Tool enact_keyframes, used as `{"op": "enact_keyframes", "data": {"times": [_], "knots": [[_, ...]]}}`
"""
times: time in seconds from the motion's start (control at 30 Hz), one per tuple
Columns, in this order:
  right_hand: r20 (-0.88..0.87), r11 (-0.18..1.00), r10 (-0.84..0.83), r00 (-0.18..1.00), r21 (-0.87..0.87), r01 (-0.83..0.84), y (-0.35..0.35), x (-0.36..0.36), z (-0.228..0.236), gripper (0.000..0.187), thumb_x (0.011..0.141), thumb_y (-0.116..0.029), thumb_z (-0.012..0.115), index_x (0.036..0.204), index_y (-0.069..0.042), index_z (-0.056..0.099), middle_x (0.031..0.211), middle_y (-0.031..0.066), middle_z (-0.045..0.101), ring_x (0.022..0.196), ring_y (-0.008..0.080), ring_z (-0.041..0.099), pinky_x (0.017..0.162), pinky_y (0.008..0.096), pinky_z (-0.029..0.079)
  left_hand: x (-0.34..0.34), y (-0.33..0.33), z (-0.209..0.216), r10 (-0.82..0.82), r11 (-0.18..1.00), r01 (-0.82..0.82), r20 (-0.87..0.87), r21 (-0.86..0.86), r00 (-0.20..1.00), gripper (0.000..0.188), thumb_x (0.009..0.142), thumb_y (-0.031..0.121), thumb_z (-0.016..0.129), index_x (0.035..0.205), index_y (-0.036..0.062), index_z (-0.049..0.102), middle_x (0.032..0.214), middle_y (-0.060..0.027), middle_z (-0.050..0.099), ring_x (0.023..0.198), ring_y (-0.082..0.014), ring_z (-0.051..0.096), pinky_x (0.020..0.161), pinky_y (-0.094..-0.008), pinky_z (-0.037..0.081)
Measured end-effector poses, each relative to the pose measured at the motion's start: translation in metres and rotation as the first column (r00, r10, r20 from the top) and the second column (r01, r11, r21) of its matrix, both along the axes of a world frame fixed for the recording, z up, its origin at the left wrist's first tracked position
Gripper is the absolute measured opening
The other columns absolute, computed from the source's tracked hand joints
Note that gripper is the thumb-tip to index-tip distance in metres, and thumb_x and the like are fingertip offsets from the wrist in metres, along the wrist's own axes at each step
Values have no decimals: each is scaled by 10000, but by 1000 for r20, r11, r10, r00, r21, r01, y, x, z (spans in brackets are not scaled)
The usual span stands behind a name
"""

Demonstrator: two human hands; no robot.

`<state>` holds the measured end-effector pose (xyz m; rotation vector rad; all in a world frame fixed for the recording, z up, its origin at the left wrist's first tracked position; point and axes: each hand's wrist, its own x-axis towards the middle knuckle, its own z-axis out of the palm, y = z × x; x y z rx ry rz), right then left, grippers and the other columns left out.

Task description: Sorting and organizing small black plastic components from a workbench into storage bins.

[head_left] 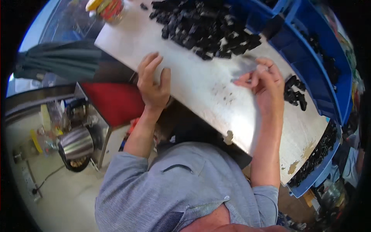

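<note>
My left hand (154, 86) hovers at the near edge of the pale worktable (185, 81). Its thumb stands apart from the raised fingers, and nothing shows between them. Over the right part of the table, my right hand (266, 83) has its fingers curled and the thumb drawn in to them. Whatever it may hold is too small or hidden to make out. Beyond both hands lies a wide heap of small black parts (201, 29). A smaller group of black parts (295, 92) sits just right of my right hand.
Blue bins (309, 50) line the far right side, with black parts inside. Another blue tray (315, 168) of small dark pieces stands by the table's right end. A clear jar (110, 11) with colourful contents is at the far left corner. A red panel (114, 102) lies left of the table.
</note>
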<state>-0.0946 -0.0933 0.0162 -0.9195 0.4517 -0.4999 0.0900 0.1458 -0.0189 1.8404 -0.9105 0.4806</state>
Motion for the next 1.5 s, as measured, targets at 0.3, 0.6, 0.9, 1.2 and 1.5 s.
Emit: {"op": "enact_keyframes", "data": {"times": [0.3, 0.6, 0.9, 1.2, 1.5], "knots": [[46, 993, 92, 995, -78, -89, -3, -3, -15, 323, 987, -110, 565, 1268, 45, 528, 691, 77, 542, 846, 287, 699, 863, 565, 612, 8, -2, -30, 88, 992, -90, -28, -89, 996, 210, 930, 51, 609, 1133, 41, 661, 1040, -138, 686, 950, -296, 658, 840, -374, 517], [54, 987, 24, 998, -162, -15, 2, -2, -16, 230, 961, -84, 633, 1153, 42, 625, 659, 58, 572, 748, 227, 716, 778, 466, 658, -9, -17, -3, 164, 983, -165, -20, -80, 986, 149, 941, 29, 516, 986, -4, 654, 914, -180, 685, 843, -322, 672, 802, -379, 529], [-16, 970, 1, 1000, -242, -5, -1, 1, -16, 264, 952, -92, 659, 1177, 39, 610, 653, 79, 550, 810, 293, 696, 839, 490, 623, 11, -10, -33, 198, 968, -184, -66, 172, 978, 133, 942, 106, 559, 987, 24, 653, 945, -183, 690, 890, -346, 663, 822, -415, 514], [-37, 931, -56, 998, -363, 39, -15, -11, -30, 330, 985, -132, 632, 1266, 26, 560, 731, 85, 537, 789, 284, 643, 890, 574, 576, -6, -4, -22, 149, 943, -98, 138, -318, 979, 111, 884, 46, 632, 987, 66, 668, 922, -110, 690, 847, -320, 653, 786, -394, 510], [-139, 868, -195, 971, -485, 104, -13, -12, -25, 262, 979, -159, 642, 1192, -9, 611, 720, 52, 511, 742, 219, 581, 814, 486, 592, -41, 140, -176, 238, 958, -282, -697, 54, 677, 170, 884, 97, 690, 1024, 7, 724, 995, -126, 734, 914, -296, 704, 821, -370, 548]]}}
